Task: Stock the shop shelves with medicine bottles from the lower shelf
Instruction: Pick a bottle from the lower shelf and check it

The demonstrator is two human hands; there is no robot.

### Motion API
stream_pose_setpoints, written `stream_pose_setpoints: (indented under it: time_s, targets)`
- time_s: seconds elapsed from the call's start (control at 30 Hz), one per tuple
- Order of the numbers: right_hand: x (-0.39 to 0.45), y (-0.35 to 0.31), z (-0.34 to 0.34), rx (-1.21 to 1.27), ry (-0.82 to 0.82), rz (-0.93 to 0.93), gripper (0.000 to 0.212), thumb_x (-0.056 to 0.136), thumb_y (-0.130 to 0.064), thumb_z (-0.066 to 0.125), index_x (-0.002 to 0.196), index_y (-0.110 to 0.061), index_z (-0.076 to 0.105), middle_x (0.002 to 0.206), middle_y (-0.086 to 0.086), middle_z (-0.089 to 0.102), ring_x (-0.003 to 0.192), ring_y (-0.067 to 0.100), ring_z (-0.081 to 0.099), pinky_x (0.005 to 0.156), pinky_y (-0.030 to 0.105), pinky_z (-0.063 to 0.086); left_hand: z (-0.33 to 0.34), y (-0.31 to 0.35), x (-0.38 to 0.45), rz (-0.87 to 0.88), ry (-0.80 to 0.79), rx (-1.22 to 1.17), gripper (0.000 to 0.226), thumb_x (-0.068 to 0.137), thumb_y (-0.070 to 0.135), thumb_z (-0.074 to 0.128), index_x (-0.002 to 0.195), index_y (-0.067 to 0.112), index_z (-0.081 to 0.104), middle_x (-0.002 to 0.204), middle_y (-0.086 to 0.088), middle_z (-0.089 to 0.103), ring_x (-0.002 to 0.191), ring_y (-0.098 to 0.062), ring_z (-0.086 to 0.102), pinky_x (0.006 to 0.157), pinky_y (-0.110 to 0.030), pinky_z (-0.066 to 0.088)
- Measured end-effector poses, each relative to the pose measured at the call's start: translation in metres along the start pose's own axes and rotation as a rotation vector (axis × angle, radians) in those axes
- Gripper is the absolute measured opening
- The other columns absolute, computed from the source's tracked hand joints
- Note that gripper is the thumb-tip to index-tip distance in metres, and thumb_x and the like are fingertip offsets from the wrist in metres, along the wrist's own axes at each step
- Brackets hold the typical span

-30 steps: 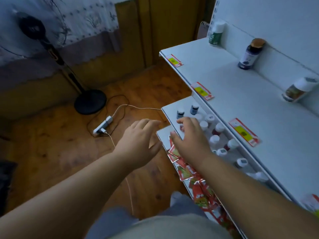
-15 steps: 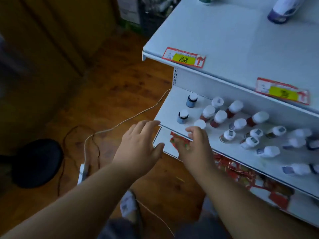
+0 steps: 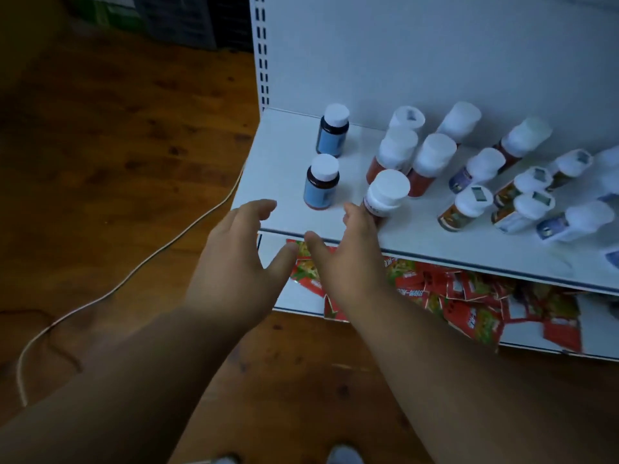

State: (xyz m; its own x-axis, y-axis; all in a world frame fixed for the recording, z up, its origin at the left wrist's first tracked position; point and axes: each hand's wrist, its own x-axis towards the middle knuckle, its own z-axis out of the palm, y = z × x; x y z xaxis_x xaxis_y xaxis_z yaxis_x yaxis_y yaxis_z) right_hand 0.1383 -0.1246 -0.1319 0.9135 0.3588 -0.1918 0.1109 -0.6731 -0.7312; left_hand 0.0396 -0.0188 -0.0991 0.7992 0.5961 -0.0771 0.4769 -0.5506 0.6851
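Right, nothing lifted yet as far as I can see: my left hand point(image 3: 239, 252) hangs spread with nothing in it at the front lip of the lower shelf point(image 3: 469, 249), and my right hand point(image 3: 348, 249) is reaching in, fingers apart, fingertips just touching the nearest white-capped bottle point(image 3: 385, 192). Every medicine bottle point(image 3: 321, 182) sits on that white shelf, so by my reckoning all the stocking is ahead. Red packets point(image 3: 469, 303) crowd the shelf below, above a wooden floor point(image 3: 117, 162) crossed by a white cable point(image 3: 144, 262).
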Motion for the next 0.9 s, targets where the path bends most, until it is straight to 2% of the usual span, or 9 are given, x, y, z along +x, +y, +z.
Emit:
stream_pose_setpoints:
  time_s: [0.23,0.33,0.4,0.47,0.57,0.63,0.7,0.8,0.9]
  targets:
    - [0.050,0.013,0.039,0.081,0.106,-0.065,0.083,0.096,-0.031,0.061,0.157,-0.018,0.007,0.164,-0.001,0.013,0.151,0.019,0.015,0.119,0.034,0.020,0.043,-0.031,0.034,0.024,0.080,-0.102,0.057,0.089,0.037,0.068,0.139,0.035,0.042,0.141,0.012,0.049,0.119,-0.005,0.048,0.092,-0.029,0.047]
    - [0.074,0.001,0.043,0.158,0.176,-0.059,0.085,0.093,-0.027,0.066,0.156,-0.018,0.011,0.161,0.002,0.023,0.149,0.021,0.023,0.121,0.039,0.025,0.042,-0.030,0.044,0.039,0.104,-0.135,0.055,0.090,0.037,0.067,0.139,0.036,0.042,0.140,0.013,0.049,0.115,-0.002,0.047,0.092,-0.032,0.051]
    - [0.084,-0.008,0.042,0.203,0.169,-0.067,0.076,0.090,-0.025,0.069,0.152,-0.019,0.025,0.153,0.001,0.038,0.143,0.021,0.036,0.117,0.040,0.033,0.039,-0.027,0.048,0.041,0.092,-0.157,0.054,0.090,0.036,0.066,0.139,0.036,0.041,0.140,0.013,0.048,0.114,-0.002,0.044,0.092,-0.036,0.053]
    - [0.082,-0.015,0.039,0.247,0.119,-0.079,0.064,0.087,-0.025,0.073,0.140,-0.020,0.038,0.141,-0.001,0.050,0.132,0.019,0.047,0.109,0.034,0.041,0.035,-0.022,0.049,0.043,0.081,-0.174,0.053,0.091,0.040,0.062,0.140,0.036,0.041,0.141,0.013,0.047,0.115,-0.002,0.044,0.091,-0.033,0.051]
    - [0.050,-0.019,0.029,0.351,-0.010,-0.036,0.061,0.079,-0.034,0.080,0.125,-0.025,0.041,0.125,-0.005,0.056,0.114,0.014,0.056,0.094,0.028,0.049,0.022,-0.012,0.033,0.021,0.075,-0.218,0.059,0.087,0.058,0.041,0.141,0.035,0.040,0.144,0.013,0.045,0.116,0.000,0.042,0.082,-0.017,0.040]
    - [0.017,-0.024,0.015,0.455,-0.099,0.030,0.063,0.075,-0.043,0.082,0.122,-0.027,0.043,0.116,-0.009,0.058,0.105,0.011,0.060,0.089,0.033,0.056,0.009,-0.003,0.013,-0.021,0.055,-0.254,0.066,0.083,0.065,0.028,0.142,0.035,0.039,0.140,0.016,0.045,0.113,0.003,0.042,0.075,-0.008,0.033]
    - [-0.020,-0.032,-0.005,0.552,-0.173,0.085,0.064,0.071,-0.053,0.081,0.120,-0.032,0.045,0.111,-0.012,0.060,0.099,0.008,0.064,0.084,0.035,0.060,-0.011,0.008,-0.010,-0.056,0.026,-0.271,0.067,0.085,0.068,0.020,0.141,0.036,0.039,0.133,0.019,0.045,0.106,0.006,0.045,0.074,-0.008,0.031]
    - [-0.078,-0.050,-0.046,0.721,-0.263,0.115,0.050,0.076,-0.056,0.075,0.116,-0.038,0.051,0.107,-0.012,0.064,0.097,0.005,0.067,0.083,0.030,0.059,-0.049,0.038,-0.053,-0.060,-0.072,-0.346,0.066,0.089,0.073,0.015,0.139,0.040,0.043,0.128,0.027,0.051,0.114,0.008,0.050,0.080,-0.008,0.036]
    - [-0.127,-0.073,-0.085,0.844,-0.323,0.183,0.048,0.076,-0.072,0.062,0.113,-0.043,0.056,0.114,-0.003,0.065,0.107,0.018,0.066,0.091,0.045,0.057,-0.084,0.082,-0.089,-0.037,-0.157,-0.449,0.057,0.083,0.084,0.016,0.116,0.051,0.049,0.107,0.042,0.058,0.109,0.016,0.052,0.075,0.001,0.041]
